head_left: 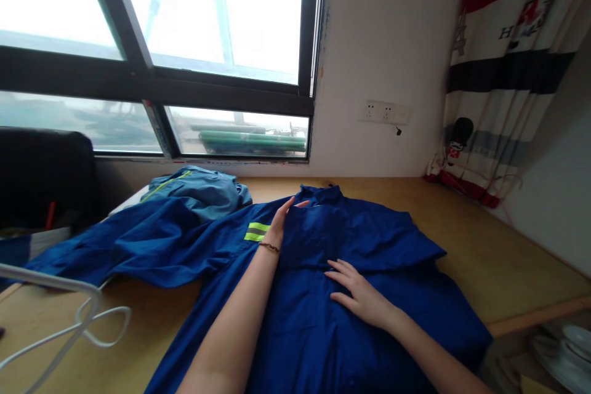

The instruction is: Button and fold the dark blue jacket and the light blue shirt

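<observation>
Head view: a blue work jacket (323, 332) lay spread on the wooden tabletop (484, 246), collar toward the window, one side panel folded inward across the body. The left hand (282, 221) rested on the edge of that fold near the collar, fingers extended and gripping nothing, just beside the yellow reflective stripe (257, 231); a thin bracelet (269, 247) sat on the wrist. The right hand (362, 295) lay palm down with fingers spread on the middle of the cloth, likewise unclenched. The hands were apart, both pressing the fabric. Judgement: the step in hand was flattening and holding the folded panel. Any next move would call for keeping the crease pinned while the loose sleeve at left is dealt with. A lighter blue garment (198, 191) lay behind, touching the jacket; a white hanger (87, 314) lay at the near left corner, apart from it
</observation>
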Available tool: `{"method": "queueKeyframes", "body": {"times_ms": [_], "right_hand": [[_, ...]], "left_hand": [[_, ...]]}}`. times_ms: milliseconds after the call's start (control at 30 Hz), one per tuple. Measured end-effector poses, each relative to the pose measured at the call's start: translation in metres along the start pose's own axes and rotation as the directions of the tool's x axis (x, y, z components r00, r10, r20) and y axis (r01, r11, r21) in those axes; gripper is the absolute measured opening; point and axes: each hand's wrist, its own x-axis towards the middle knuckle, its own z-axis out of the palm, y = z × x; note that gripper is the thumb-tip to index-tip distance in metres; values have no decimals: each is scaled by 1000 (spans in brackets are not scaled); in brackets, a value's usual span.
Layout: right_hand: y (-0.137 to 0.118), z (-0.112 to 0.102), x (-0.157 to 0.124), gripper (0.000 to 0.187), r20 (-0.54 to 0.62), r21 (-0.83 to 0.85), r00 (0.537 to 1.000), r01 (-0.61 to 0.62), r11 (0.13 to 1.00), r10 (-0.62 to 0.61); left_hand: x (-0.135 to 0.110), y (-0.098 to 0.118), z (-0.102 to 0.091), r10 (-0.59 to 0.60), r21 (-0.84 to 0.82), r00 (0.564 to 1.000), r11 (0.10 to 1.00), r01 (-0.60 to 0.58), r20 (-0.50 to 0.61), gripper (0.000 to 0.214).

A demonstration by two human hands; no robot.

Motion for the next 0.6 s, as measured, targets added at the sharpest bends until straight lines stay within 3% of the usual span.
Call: {"method": "queueKeyframes", "body": {"times_ms": [133,267,333,400,467,533,600], "right_hand": [[3,1,-2,46,-44,-36,999,6,999,-7],[-7,-1,-7,38,-109,-21,994,29,999,-31],[-21,0,-10,36,-91,10,991,103,995,-101],[-35,3,-10,38,4,37,980,199,979,-199],[-41,7,-7,45,110,26,960,256,966,-257],[-33,9,2,54,141,-42,963,239,970,-231],[-13,3,13,57,79,-137,990,124,983,-114]], "left_hand": [[-2,13,-14,-112,295,988,946,139,-105,46],[-8,20,-31,-182,576,939,751,323,-290,27],[-10,23,-33,-162,656,917,654,377,-365,32],[-10,26,-27,-79,699,913,618,359,-400,33],[-10,33,-13,33,698,923,664,267,-384,25],[-13,42,4,145,694,922,702,161,-360,15],[-18,54,18,249,708,907,703,73,-341,12]]}}
